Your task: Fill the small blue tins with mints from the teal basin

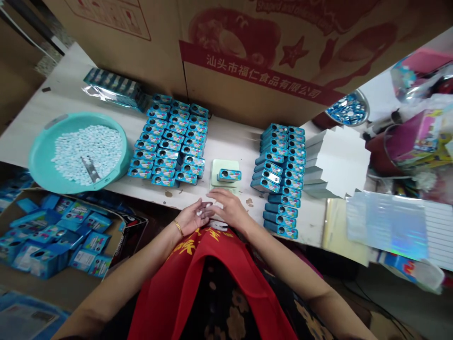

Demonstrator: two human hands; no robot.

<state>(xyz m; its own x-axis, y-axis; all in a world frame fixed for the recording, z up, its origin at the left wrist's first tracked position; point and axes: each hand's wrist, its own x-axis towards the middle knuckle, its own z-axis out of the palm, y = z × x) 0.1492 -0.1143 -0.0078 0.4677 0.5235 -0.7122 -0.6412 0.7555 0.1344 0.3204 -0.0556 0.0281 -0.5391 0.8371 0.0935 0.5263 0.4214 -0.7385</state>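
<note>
My left hand [196, 218] is cupped palm up near the table's front edge and holds a few small white tablets [199, 213]. Over its fingers reaches my right hand [230, 208], with its fingers stretched out and partly apart; I see nothing held in it. Just beyond both hands a blue box [229, 175] with a dark round hole rests on a pale green scale [214, 174]. A small white and dark object [218, 225] lies against the red apron below my hands; its kind is unclear.
To the left are a turquoise basin [40, 156] of white tablets with a metal scoop, and a carton [123, 226] of blue boxes. Rows of blue boxes [168, 154] flank the scale, more [279, 210] on the right. A large cardboard box [226, 89] stands behind.
</note>
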